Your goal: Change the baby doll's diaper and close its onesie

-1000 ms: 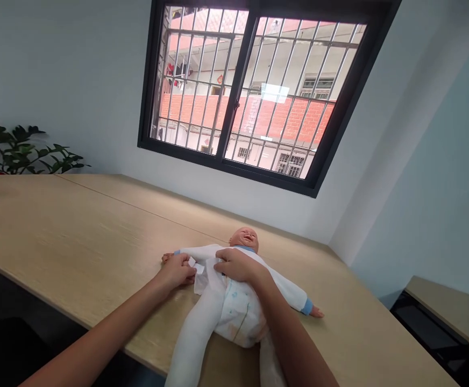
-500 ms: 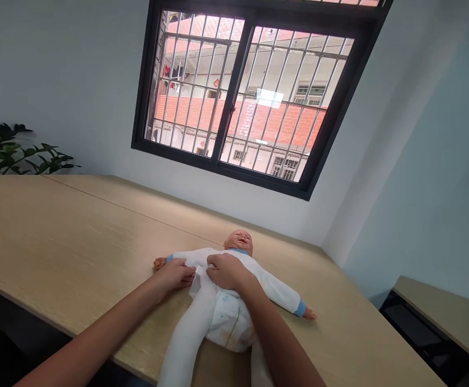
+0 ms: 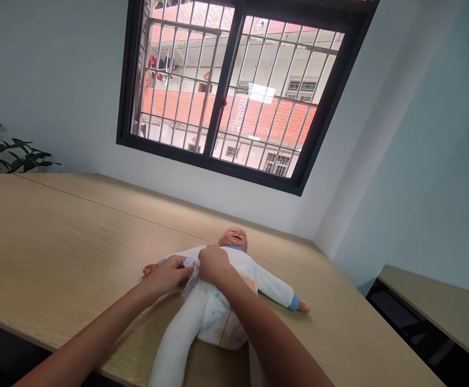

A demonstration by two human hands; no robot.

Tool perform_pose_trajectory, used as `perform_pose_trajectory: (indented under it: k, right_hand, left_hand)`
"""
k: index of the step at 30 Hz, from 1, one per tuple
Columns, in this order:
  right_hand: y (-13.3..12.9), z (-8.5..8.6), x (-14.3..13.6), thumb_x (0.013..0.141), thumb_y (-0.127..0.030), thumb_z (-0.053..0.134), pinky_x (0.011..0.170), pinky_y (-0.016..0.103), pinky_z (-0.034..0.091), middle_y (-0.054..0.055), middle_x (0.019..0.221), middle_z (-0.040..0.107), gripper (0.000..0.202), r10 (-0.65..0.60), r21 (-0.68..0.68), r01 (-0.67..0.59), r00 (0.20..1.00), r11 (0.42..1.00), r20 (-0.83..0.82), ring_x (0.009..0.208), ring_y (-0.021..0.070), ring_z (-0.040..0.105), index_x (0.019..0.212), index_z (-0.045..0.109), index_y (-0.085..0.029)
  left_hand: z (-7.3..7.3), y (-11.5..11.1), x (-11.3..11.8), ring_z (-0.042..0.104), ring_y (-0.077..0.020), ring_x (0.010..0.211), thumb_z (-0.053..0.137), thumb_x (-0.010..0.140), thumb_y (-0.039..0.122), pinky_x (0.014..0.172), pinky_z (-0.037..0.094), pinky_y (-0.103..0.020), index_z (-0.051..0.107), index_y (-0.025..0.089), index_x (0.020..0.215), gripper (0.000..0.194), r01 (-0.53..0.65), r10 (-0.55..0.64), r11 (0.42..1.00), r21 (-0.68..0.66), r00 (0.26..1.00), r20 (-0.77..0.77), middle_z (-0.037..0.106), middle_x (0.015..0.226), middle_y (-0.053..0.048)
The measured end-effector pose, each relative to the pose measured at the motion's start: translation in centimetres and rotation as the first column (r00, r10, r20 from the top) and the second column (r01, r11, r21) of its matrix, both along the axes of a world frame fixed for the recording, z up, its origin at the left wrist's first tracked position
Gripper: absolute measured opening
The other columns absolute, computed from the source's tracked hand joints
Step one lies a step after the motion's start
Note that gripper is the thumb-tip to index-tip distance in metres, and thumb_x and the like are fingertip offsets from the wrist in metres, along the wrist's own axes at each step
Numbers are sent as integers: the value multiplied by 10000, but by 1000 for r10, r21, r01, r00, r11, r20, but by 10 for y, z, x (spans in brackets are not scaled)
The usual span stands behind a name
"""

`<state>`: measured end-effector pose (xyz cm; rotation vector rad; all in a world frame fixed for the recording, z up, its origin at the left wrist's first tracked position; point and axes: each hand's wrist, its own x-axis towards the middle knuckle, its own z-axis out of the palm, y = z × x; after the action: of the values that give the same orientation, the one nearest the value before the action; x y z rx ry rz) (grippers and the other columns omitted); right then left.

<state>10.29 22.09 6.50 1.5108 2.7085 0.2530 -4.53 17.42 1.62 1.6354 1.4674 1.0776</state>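
A baby doll (image 3: 234,236) lies on its back on the wooden table (image 3: 77,231), head away from me and arms spread. It wears a white long-sleeved top (image 3: 272,285) with blue cuffs and collar, and a printed diaper (image 3: 218,320). The white legs point towards me. My left hand (image 3: 173,274) is closed on the loose edge of the top at the doll's side, on the left of the view. Right beside it, my right hand (image 3: 213,263) pinches the same side of the top over the chest. The cloth between my fingertips is partly hidden.
Behind the table is a wall with a dark-framed, barred window (image 3: 234,97). A green plant (image 3: 16,156) stands at the far left. At the right is another table (image 3: 440,306) with a dark front. The near table edge runs below my left forearm.
The view has shifted slightly, so the window and doll sit further left. My right hand has moved a little up the chest, closer to my left hand. Both hands stay on the top.
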Motion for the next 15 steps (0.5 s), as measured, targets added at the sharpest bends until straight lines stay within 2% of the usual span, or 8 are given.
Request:
perform_pose_trajectory:
  k: [3,7,11,15]
  right_hand:
    - [9,-4,4,813,-337,656,764,340,546,183,1062,732,310,-41,-62,40,999,997,-17,998,300,694,1039,738,-140]
    - [25,3,10,809,-304,664,659,267,517,139,979,760,252,-61,-178,60,998,982,-1,888,250,714,978,767,-149]
    - [39,16,14,804,-218,684,591,233,471,113,909,772,157,-21,-318,31,999,948,36,800,209,703,882,785,-126]
    - [43,22,13,854,-162,660,626,221,477,107,966,762,142,-1,-382,5,1000,924,10,820,179,684,929,768,-108]
  left_hand:
    - [5,2,7,387,-129,557,569,713,403,559,259,-250,490,194,647,234,107,-107,994,-8,994,-6,446,565,44]
    - [8,9,19,297,-112,546,536,701,380,541,214,-250,452,203,662,200,249,-249,968,-5,968,37,378,578,60]
    - [5,18,28,276,-109,544,521,696,378,528,216,-248,437,208,662,193,278,-277,960,-18,961,18,351,588,66]
    - [3,20,37,320,-118,537,524,740,412,528,244,-254,450,207,648,237,234,-234,972,-10,971,-44,379,581,54]
